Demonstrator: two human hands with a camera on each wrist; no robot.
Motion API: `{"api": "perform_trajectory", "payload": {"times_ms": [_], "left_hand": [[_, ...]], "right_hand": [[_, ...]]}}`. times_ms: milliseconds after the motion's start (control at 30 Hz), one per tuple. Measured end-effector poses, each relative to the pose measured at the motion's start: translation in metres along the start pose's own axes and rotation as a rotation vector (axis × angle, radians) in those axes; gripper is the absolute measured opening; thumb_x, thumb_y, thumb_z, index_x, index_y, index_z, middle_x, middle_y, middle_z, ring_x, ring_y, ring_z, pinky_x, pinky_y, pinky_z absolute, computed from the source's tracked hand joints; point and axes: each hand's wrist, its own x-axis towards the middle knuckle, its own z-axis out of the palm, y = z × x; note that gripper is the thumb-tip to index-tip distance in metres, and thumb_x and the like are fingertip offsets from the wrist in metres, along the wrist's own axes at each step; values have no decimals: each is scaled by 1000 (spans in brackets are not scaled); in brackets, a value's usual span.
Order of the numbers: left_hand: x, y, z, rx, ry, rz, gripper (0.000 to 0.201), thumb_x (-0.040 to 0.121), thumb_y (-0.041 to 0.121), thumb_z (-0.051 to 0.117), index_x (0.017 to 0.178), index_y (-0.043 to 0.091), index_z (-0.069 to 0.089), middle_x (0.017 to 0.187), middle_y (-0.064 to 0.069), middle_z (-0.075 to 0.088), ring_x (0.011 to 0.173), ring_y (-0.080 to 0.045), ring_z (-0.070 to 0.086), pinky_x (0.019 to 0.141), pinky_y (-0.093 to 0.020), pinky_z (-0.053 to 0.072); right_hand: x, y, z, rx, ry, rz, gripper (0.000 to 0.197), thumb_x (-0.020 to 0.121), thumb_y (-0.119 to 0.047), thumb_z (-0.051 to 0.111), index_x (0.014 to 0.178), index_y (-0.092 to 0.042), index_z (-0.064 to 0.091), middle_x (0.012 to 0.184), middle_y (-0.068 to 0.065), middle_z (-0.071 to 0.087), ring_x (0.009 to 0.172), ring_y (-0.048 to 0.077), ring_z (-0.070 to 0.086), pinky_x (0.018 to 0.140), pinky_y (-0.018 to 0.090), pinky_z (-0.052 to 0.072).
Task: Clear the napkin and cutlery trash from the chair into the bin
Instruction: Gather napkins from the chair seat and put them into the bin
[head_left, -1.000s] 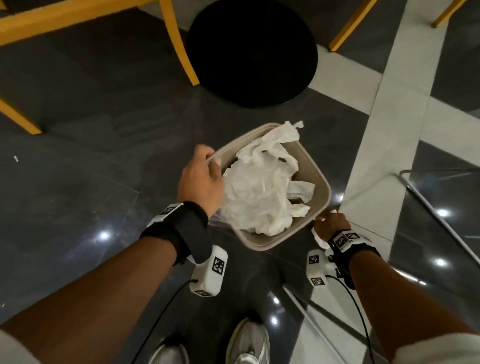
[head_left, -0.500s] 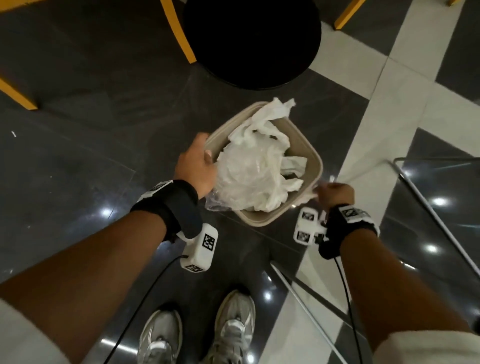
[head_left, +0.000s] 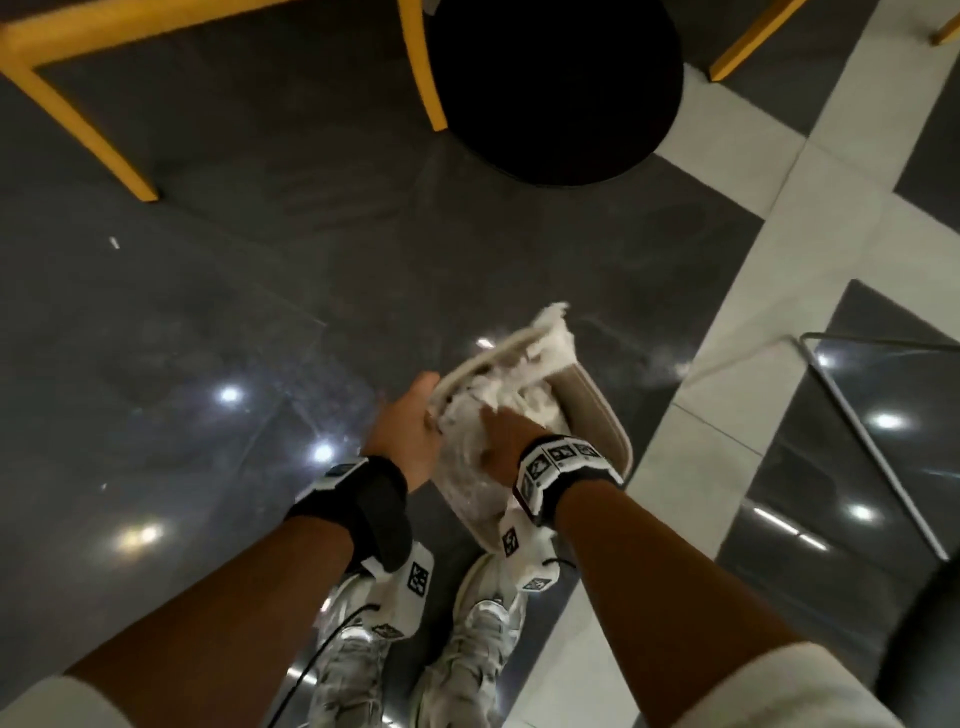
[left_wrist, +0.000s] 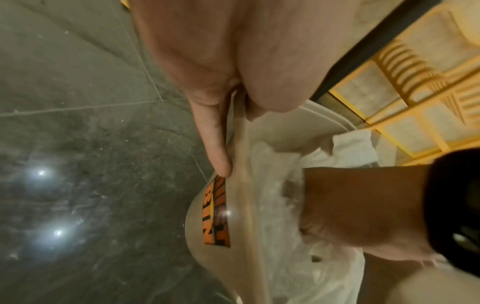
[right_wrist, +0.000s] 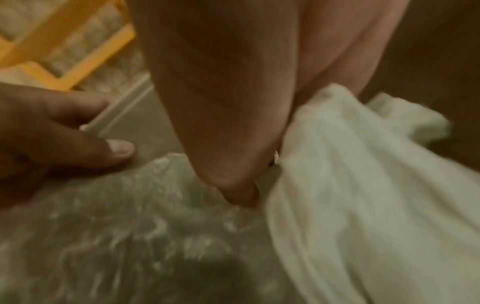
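The beige bin (head_left: 597, 415) is tilted with its mouth to the left; it bears an orange label (left_wrist: 217, 214). My left hand (head_left: 428, 400) pinches its near rim (left_wrist: 240, 131) between thumb and fingers. Crumpled white napkins (head_left: 550, 332) and a clear plastic bag (right_wrist: 130, 226) fill it. My right hand (head_left: 488, 421) is inside the bin mouth on top of the trash. There it grips a white napkin (right_wrist: 363, 185) between thumb (right_wrist: 233, 164) and fingers, the thumb tip touching the plastic. No cutlery shows.
Yellow chair legs (head_left: 426, 67) and a black round table base (head_left: 556, 88) stand ahead on the dark glossy floor. A thin metal frame (head_left: 872, 447) is at the right. My shoes (head_left: 467, 649) are right below the bin.
The bin has tipped over to the left and come closer to my feet. My right hand left the bin's right rim and moved into its mouth with the napkin.
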Motion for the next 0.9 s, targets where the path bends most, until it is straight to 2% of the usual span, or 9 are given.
{"api": "perform_trajectory", "payload": {"times_ms": [100, 167, 233, 367, 467, 567, 733, 800, 900], "left_hand": [[-20, -16, -1, 102, -152, 13, 36, 96, 13, 48, 125, 32, 51, 94, -2, 65, 91, -28, 66, 72, -28, 45], [-31, -18, -3, 155, -185, -2, 48, 95, 7, 47, 139, 27, 47, 111, -8, 64, 100, -27, 63, 81, -26, 44], [-37, -15, -3, 148, -160, 10, 46, 94, 7, 50, 137, 24, 50, 107, -5, 63, 92, -21, 58, 81, -26, 42], [-38, -11, -3, 85, -101, -23, 23, 93, 14, 54, 112, 26, 57, 71, 8, 54, 71, -20, 55, 67, -26, 40], [-34, -6, -2, 81, -44, -16, 25, 94, 9, 47, 111, 23, 58, 82, 0, 60, 78, -24, 58, 70, -29, 42], [-31, -3, -4, 106, -23, -14, 29, 96, 4, 41, 116, 18, 57, 90, -6, 61, 83, -26, 59, 71, -29, 40], [-26, 2, -11, 85, -6, -48, 27, 98, 6, 36, 116, 14, 56, 94, -13, 64, 83, -30, 60, 70, -34, 43], [-22, 2, -14, 71, 30, -71, 25, 97, 6, 37, 111, 15, 56, 95, -15, 65, 86, -35, 62, 72, -39, 48], [-16, 1, -14, 76, 47, -80, 26, 95, 4, 38, 110, 16, 56, 98, -15, 66, 92, -37, 62, 79, -44, 52]], "right_hand": [[-1, -6, 29, 48, -93, -1, 62, 88, -41, 55, 147, -33, 36, 150, 6, 47, 135, 33, 47, 110, 49, 40], [-12, -12, 32, 28, -86, 6, 62, 91, -41, 53, 149, -39, 32, 156, 3, 39, 141, 33, 40, 115, 49, 34], [-30, -16, 30, 66, -34, -8, 59, 94, -38, 52, 150, -42, 32, 157, 2, 38, 141, 31, 39, 116, 47, 34], [-75, -21, 9, 109, 354, -105, 34, 96, -33, 49, 129, -34, 57, 131, -1, 60, 113, 23, 62, 95, 38, 50], [-86, -7, -11, 188, 735, -6, 28, 91, -27, 58, 119, -26, 58, 129, 1, 50, 105, 24, 60, 81, 40, 57], [-68, 24, -26, 326, 791, 177, 38, 86, -28, 64, 123, -27, 57, 132, 5, 46, 115, 29, 53, 87, 41, 55], [-73, 28, -40, 368, 895, 79, 16, 93, -26, 57, 98, -16, 69, 108, 3, 62, 100, 26, 60, 86, 39, 53], [-85, 12, -32, 446, 868, -37, 17, 92, -27, 54, 102, -19, 65, 110, 0, 60, 99, 22, 59, 88, 38, 52], [-83, -17, -6, 309, 350, -74, 22, 93, -30, 54, 112, -20, 61, 111, 2, 60, 104, 24, 60, 88, 31, 45]]}}
